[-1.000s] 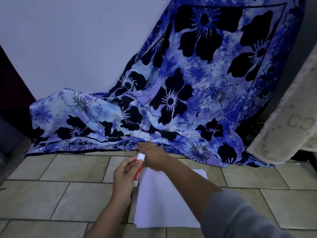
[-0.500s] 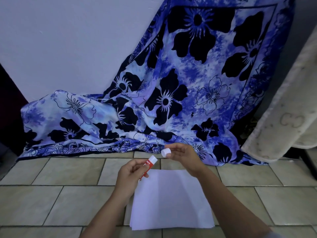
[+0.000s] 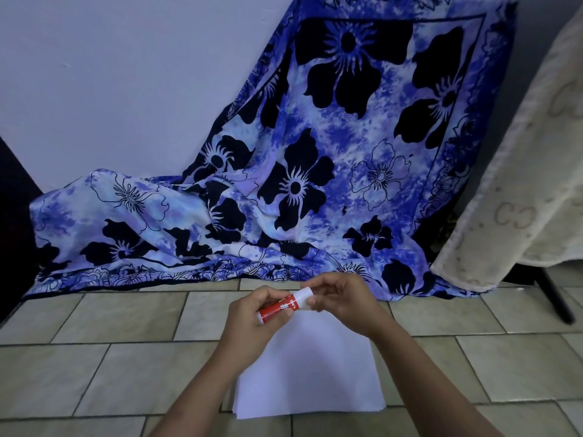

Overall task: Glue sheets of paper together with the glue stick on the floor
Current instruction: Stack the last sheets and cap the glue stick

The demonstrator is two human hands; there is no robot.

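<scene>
I am at the cap stage of the job, and no glue has reached the paper yet, by my reading. My left hand (image 3: pixel 252 313) has its grip curled round the red barrel of the glue stick (image 3: pixel 279 307) and holds it nearly level in the air above the far edge of the sheets. My right hand (image 3: pixel 344 305) meets it from the other side, its grip pinched with fingertips on the white cap (image 3: pixel 305 294) at the stick's end. The cap sits in line with the barrel, but I cannot tell whether it is seated or already loose.

The sheets of paper (image 3: pixel 309 373) lie in a small stack on the tiled floor (image 3: pixel 126 326) just below my hands. Their near edges are slightly fanned, so more than one sheet shows. A blue floral cloth (image 3: pixel 315 184) is draped against the wall beyond them.

Next, I judge that I need a firm hold on the barrel while the right grip pulls or twists the cap straight along the stick's axis. The cap should then go somewhere off the paper. After that, the stick must tip down onto the top sheet, with a free hand pinning the stack so it does not slide on the tile.
</scene>
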